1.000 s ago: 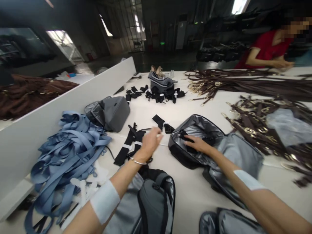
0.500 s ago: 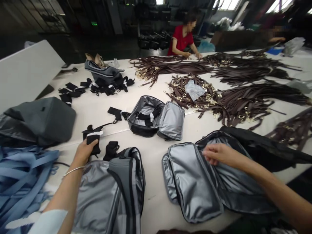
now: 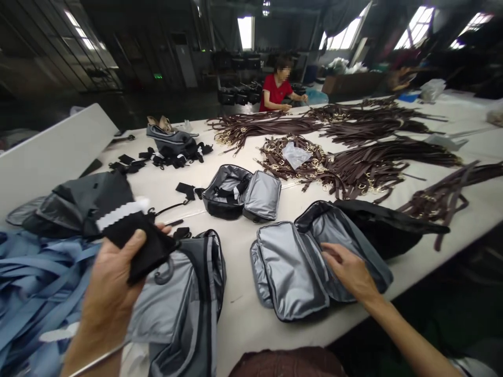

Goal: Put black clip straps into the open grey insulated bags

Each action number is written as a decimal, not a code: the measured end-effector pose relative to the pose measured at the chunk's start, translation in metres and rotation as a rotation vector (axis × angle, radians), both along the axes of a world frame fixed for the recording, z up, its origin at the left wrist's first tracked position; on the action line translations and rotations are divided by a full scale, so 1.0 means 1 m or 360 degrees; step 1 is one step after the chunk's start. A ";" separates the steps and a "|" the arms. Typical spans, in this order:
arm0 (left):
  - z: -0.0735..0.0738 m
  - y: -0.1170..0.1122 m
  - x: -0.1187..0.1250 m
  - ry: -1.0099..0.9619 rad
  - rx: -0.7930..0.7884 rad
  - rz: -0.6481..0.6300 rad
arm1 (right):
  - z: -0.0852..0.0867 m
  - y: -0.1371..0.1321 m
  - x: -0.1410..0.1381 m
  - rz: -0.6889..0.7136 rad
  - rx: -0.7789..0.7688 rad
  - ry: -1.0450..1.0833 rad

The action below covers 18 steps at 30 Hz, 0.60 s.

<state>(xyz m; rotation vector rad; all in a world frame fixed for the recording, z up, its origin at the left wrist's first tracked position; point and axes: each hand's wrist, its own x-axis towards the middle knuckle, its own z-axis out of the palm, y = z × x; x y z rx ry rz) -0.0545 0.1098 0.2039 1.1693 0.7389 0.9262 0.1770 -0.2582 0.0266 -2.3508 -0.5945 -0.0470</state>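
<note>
My left hand (image 3: 108,293) is raised near the camera, closed on a folded black strap bundle (image 3: 135,238) with a white band. Below it lies a grey bag (image 3: 184,298) on the white table (image 3: 243,314). My right hand (image 3: 348,272) rests inside an open silver-lined bag (image 3: 298,262), fingers curled against the lining at its inner edge; whether it grips anything I cannot tell. A second open bag (image 3: 243,191) with black straps inside sits farther back in the middle.
Blue webbing straps (image 3: 35,283) pile at the left beside a dark grey bag (image 3: 78,201). Black strap pieces (image 3: 168,152) lie at the back left. Brown straps with gold buckles (image 3: 353,157) cover the right. A person in red (image 3: 277,89) works at the far edge.
My left hand has lifted the black strap bundle off the table toward the camera. My right hand slid slightly down inside the open silver bag. The view shifted up and right.
</note>
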 end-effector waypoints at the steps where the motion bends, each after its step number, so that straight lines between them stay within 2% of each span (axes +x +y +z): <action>1: -0.004 -0.017 0.005 -0.0009 -0.0035 -0.0089 | 0.011 -0.010 0.004 -0.0042 0.0081 -0.0250; 3: -0.016 -0.052 0.017 -0.0028 -0.0138 -0.0288 | 0.029 -0.034 0.014 -0.0191 0.0145 -0.0741; 5: -0.031 -0.086 0.030 -0.0025 -0.0279 -0.0471 | 0.036 -0.060 0.029 -0.0369 0.0085 -0.0872; 6: -0.040 -0.103 0.037 -0.0004 -0.0350 -0.0571 | 0.034 -0.073 0.037 -0.0451 0.0031 -0.0744; 8: -0.059 -0.134 0.051 0.0039 -0.0447 -0.0788 | 0.020 -0.091 0.049 -0.0510 -0.0099 -0.0247; 10: -0.079 -0.161 0.067 0.0042 -0.0467 -0.0956 | 0.001 -0.099 0.055 -0.0410 -0.0255 0.0169; 12: -0.099 -0.186 0.088 0.0031 -0.0442 -0.1079 | -0.013 -0.097 0.054 -0.0291 -0.0410 0.0273; 15: -0.126 -0.220 0.128 0.0062 -0.0209 -0.1333 | -0.018 -0.092 0.051 -0.0314 -0.0546 0.0256; 18: -0.147 -0.242 0.163 0.0331 0.0392 -0.1613 | -0.016 -0.098 0.055 -0.0314 -0.0508 0.0327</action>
